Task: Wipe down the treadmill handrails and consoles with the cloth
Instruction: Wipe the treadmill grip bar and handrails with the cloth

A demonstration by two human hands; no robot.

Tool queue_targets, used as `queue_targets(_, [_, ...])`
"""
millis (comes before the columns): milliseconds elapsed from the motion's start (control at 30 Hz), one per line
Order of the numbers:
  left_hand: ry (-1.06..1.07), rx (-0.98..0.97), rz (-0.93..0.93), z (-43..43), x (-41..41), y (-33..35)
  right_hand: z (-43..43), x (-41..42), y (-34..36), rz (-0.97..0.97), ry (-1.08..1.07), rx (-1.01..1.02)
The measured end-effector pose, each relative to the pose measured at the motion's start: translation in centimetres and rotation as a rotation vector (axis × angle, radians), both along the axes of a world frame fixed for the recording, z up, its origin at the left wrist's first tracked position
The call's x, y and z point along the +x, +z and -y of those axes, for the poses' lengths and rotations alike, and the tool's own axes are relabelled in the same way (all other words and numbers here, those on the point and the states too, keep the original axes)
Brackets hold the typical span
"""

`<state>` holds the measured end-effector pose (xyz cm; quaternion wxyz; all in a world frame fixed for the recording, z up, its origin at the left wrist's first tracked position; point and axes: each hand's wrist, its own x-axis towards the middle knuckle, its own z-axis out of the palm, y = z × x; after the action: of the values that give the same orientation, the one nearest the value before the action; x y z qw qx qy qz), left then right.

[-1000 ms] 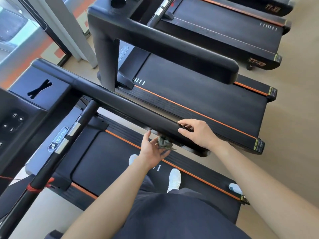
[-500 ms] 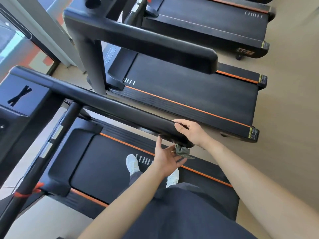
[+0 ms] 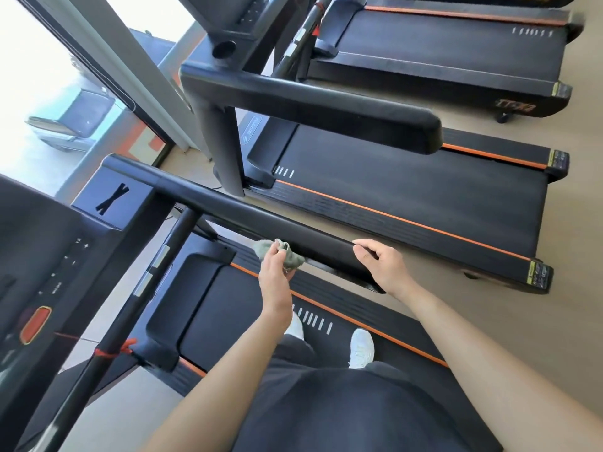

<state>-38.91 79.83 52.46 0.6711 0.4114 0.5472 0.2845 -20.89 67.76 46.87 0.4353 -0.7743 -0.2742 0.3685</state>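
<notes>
As neighbouring treadmill (image 3: 424, 197) flanks handrail (image 3: 228, 210), left fingers (image 3: 275, 254) round cloth (image 3: 293, 260), right fingers (image 3: 367, 252) round handrail.

Cloth (image 3: 288, 257) only partly on show: left hand (image 3: 275, 277) covers its near side, and its right end meets the handrail (image 3: 261, 220) underside, can't tell how far under it goes. Right hand (image 3: 385, 269) sits palm-down on the rail end, so contact beneath is hidden. Console (image 3: 49, 256) cut off by left edge; btn markings too small to read. Left shoe (image 3: 298, 326) mostly behind the forearm. Far treadmill (image 3: 440, 50) chopped by top edge, its logo (image 3: 515, 107) blurred. Warning sticker (image 3: 538, 277) txt illegible. Car (image 3: 71, 125) outside the window: washed out, soft.
</notes>
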Motion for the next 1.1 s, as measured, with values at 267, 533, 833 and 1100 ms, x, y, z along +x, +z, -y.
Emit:
queue_targets(267, [-0.76, 0.949, -0.569, 0.9, 0.8, -0.8, -0.1, -0.3, 0.4, -0.064, -0.128, 0.039])
queue_targets(533, [-1.009, 1.012, -0.307, 3.5, 3.2, -0.7, 3.5, -1.3, 3.2, -0.247, -0.366, 0.147])
queue_targets(833, [-1.058, 0.531, 0.096, 3.4, 9.4, 3.4, 8.3, 2.5, 8.0, -0.44, -0.281, 0.193])
queue_targets(1100, [-0.895, 0.385, -0.012, 6.1, 17.3, 4.3, 11.9, 11.5, 8.4, -0.136, -0.289, 0.138])
